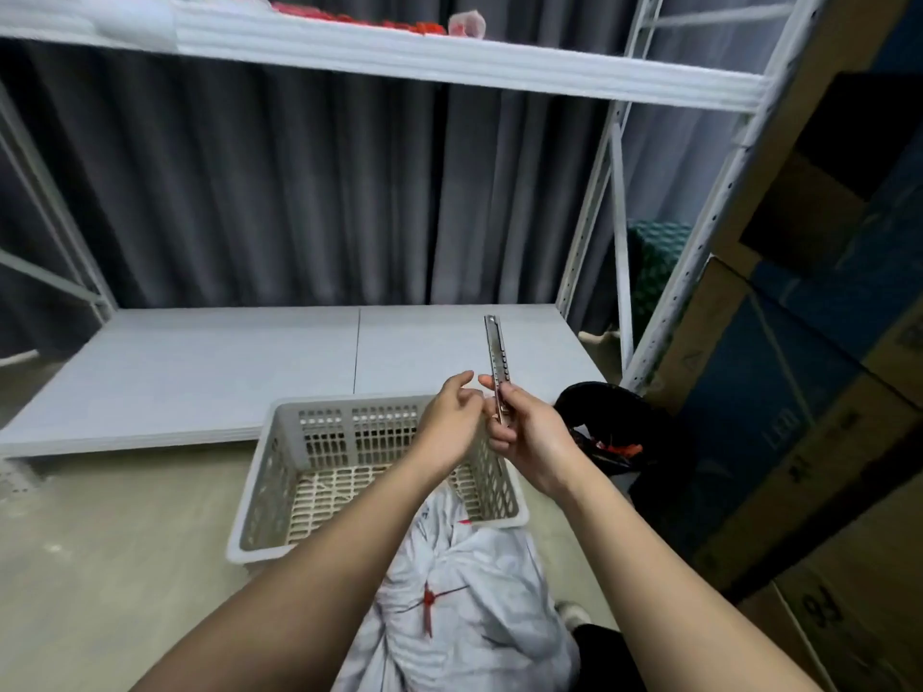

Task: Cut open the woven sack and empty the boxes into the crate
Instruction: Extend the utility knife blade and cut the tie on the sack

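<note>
Beneath white shelving, the right hand [524,432] grips a utility knife [498,364] upright, the loosely curled left hand [452,417] empty beside it, above the empty crate [259,491]; best slit the tied sack [464,606] shallowly, sparing boxes inside.

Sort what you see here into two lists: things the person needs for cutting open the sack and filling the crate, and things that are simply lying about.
Needed for the job:
utility knife, held in the right hand
left hand, beside it
white woven sack, tied with a red tie
plastic crate

Lying about:
black bin
stacked cartons
white shelf rack
</note>
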Tool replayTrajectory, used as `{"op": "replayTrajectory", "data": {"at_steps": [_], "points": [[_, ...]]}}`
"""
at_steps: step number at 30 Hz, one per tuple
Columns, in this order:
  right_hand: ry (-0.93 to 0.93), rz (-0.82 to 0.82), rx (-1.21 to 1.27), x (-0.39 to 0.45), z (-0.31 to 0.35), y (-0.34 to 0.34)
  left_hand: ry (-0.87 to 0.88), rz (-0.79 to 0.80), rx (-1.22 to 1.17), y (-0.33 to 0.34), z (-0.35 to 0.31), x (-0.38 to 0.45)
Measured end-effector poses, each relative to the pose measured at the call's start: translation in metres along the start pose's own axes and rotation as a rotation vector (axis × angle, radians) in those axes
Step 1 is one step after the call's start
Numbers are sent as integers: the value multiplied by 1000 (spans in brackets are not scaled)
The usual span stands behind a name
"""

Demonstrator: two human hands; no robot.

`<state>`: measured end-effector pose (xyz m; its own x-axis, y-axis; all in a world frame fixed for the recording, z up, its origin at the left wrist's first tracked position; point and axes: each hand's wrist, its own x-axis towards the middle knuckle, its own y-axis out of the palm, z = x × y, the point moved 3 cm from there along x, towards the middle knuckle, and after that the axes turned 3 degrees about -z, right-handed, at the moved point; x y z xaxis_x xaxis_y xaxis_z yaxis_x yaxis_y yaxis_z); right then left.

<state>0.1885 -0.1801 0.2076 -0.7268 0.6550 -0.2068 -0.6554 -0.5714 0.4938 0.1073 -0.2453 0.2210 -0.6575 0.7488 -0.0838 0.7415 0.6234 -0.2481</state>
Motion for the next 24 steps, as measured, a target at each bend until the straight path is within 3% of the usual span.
{"op": "replayTrajectory", "data": {"at_steps": [8,12,18,24], "points": [[-72,76,-246,-75,-26,16,-75,-35,-390,-11,-12,-55],[-89,64,-258,-106,-43,23,-93,45,-570,-22,-12,-80],[-48,114,-185,-139,-66,33,-53,144,-640,-46,7,-117],[-25,126,-221,-154,-81,35,20,141,-495,-59,17,-138]]}}
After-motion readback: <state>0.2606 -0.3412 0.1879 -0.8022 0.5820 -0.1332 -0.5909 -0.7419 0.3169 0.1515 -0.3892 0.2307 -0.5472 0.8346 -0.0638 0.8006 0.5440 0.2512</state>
